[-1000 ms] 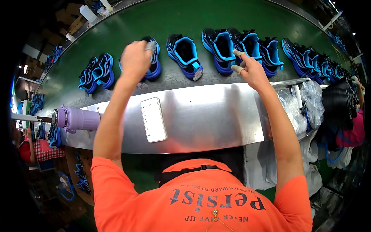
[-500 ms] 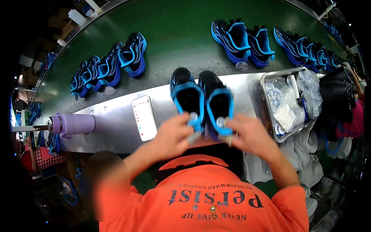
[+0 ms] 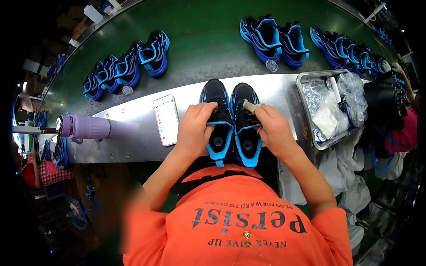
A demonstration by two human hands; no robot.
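The left shoe (image 3: 222, 116) lay at three o'clock from the left hand (image 3: 197, 126), which was partly curled, fingertips over the laces and hold taken around the tongue. The right shoe (image 3: 243, 119) lay at nine o'clock from the right hand (image 3: 273, 126), curled likewise on its tongue, one finger wrapped in tape. Both toes pointed to twelve, heels past the near edge of the bench (image 3: 137, 142). Between two and three o'clock from the right hand, a tray (image 3: 320, 146) held round discs (image 3: 310, 93), a white packet (image 3: 326, 123) and clear plastic bags (image 3: 353, 95). Half a second earlier both hands were at the heels; now they had shifted forward toward twelve.
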